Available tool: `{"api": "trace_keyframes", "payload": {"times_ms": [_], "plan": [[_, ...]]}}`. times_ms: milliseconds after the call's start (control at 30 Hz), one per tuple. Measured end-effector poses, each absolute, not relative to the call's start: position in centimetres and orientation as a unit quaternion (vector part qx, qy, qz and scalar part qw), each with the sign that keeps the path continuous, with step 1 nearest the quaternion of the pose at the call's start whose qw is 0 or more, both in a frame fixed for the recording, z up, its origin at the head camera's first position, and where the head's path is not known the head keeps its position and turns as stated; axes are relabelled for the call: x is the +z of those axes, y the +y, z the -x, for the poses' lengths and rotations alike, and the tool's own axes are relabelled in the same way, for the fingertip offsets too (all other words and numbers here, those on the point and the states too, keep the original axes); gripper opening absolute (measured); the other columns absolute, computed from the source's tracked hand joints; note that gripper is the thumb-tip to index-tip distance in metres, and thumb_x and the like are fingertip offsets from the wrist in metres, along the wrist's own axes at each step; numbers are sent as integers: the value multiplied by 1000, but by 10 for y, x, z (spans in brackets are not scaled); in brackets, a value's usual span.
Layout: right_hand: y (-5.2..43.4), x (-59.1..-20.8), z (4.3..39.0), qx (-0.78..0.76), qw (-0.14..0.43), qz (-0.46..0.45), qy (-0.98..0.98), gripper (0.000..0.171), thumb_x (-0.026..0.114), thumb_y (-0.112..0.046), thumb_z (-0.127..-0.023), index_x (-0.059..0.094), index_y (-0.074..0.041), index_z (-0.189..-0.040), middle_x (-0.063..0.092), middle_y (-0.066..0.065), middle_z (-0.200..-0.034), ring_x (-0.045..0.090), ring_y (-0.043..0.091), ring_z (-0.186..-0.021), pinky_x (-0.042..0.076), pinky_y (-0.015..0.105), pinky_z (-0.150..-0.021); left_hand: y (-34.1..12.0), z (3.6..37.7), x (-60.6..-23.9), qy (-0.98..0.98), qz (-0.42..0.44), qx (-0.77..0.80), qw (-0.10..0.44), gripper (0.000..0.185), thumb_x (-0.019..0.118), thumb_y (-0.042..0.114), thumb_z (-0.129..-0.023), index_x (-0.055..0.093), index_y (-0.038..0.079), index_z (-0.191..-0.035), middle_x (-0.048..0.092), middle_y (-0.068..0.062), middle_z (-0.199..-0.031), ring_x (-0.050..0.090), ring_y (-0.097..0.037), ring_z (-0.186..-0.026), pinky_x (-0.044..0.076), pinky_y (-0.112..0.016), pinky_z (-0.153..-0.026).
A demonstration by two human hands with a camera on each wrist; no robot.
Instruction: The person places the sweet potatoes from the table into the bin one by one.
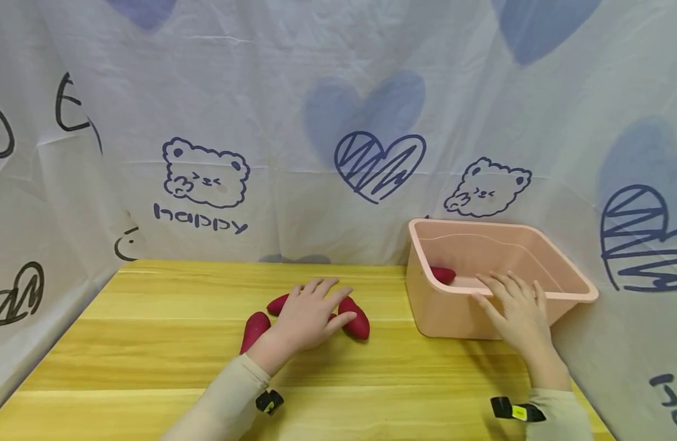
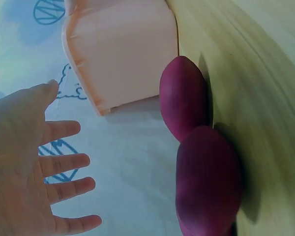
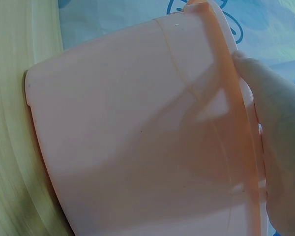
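Several dark red sweet potatoes [image 1: 356, 320] lie on the wooden table. My left hand [image 1: 305, 318] is spread above them and partly hides them in the head view. In the left wrist view, that hand [image 2: 19, 162] has straight, parted fingers and holds nothing; two sweet potatoes [image 2: 209, 177] show well apart from it. A pink plastic bin [image 1: 454, 315] stands at the right with a sweet potato [image 1: 444, 275] inside. Over its near rim is my right hand [image 1: 520, 318], fingers extended. Its thumb [image 3: 265, 73] appears at the rim in the right wrist view; whether it touches is unclear.
A white cloth [image 1: 294, 184] printed with hearts and bears hangs behind the table and along both sides. The wooden tabletop [image 1: 151, 343] extends left of the sweet potatoes and toward the front. The bin stands near the table's right edge.
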State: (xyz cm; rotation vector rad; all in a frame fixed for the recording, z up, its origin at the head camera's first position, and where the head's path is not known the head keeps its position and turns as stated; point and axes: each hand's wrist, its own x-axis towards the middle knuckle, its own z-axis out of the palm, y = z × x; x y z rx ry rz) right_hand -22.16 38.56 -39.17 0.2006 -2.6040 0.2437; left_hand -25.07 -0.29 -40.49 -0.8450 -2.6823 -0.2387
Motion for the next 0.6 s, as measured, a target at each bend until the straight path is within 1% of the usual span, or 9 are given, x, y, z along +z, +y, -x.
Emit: {"api": "trace_keyframes", "payload": {"times_ms": [200, 333, 500, 600], "plan": [[387, -393, 223, 92, 257, -74, -959, 51, 46, -49, -99, 52, -18, -138, 49, 18, -143, 33, 43, -137, 3, 66, -115, -16, 247, -413, -942, 277, -80, 172, 54, 43, 60, -96, 49, 31, -141, 50, -6, -144, 48, -30, -131, 43, -56, -98], [387, -394, 224, 96, 257, -75, -959, 50, 47, -48, -99, 52, -18, -139, 49, 18, -143, 32, 42, -137, 2, 65, -115, -26, 242, -417, -946, 265, -81, 169, 54, 45, 59, -96, 49, 31, -142, 51, -6, -144, 48, -31, -131, 43, -56, -99], [386, -393, 224, 98, 261, -75, -957, 49, 49, -47, -98, 53, -18, -138, 50, 16, -143, 33, 41, -137, 5, 65, -114, -38, 238, -422, -950, 253, -87, 159, 54, 47, 58, -96, 51, 29, -141, 51, -7, -142, 48, -32, -130, 42, -56, -98], [387, -393, 223, 97, 261, -74, -958, 49, 50, -47, -98, 53, -19, -137, 49, 16, -143, 33, 42, -137, 6, 65, -114, -45, 239, -426, -952, 245, -84, 162, 54, 48, 58, -95, 52, 27, -140, 52, -8, -141, 48, -33, -130, 43, -56, -97]]}}
